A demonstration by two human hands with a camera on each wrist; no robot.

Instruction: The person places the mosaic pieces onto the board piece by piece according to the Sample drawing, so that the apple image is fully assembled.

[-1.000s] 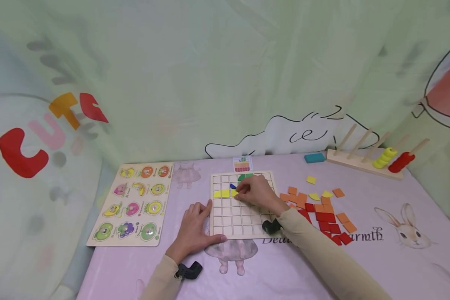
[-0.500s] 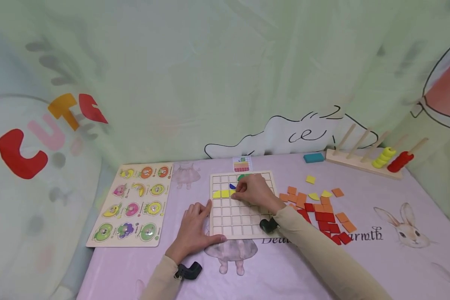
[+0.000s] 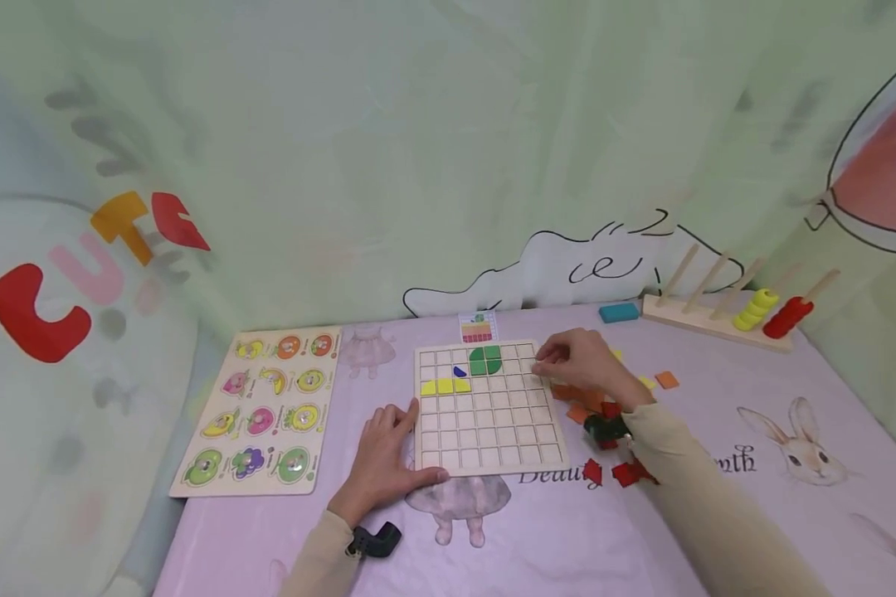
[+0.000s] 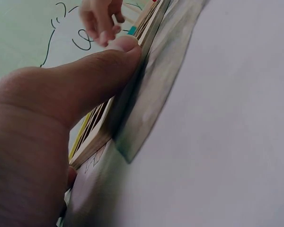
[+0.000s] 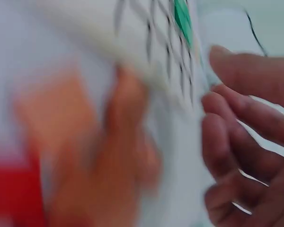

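A square wooden grid board (image 3: 485, 431) lies on the table. Its cells hold a row of yellow tiles (image 3: 445, 386), a small blue piece (image 3: 460, 372) and green tiles (image 3: 485, 361) forming a leaf shape. My left hand (image 3: 384, 456) spans the board's near left corner, thumb along the front edge and a forefinger at the left side; the left wrist view shows the thumb (image 4: 99, 71) straight against the rim. Over the board's right edge, my right hand (image 3: 586, 363) has loosely bent fingers, with nothing visible between them. Orange tiles (image 3: 578, 395) and red tiles (image 3: 627, 474) lie beneath and beside it.
A fruit puzzle board (image 3: 257, 419) lies at the left. Behind the grid stands a small pattern card (image 3: 479, 327). A teal block (image 3: 618, 313) and a wooden peg stand (image 3: 717, 322) with yellow and red beads are at the back right.
My right hand has moved right, from the third yellow tile to the board's right edge, uncovering the green tiles and that yellow tile in its cell. The left hand stays put.
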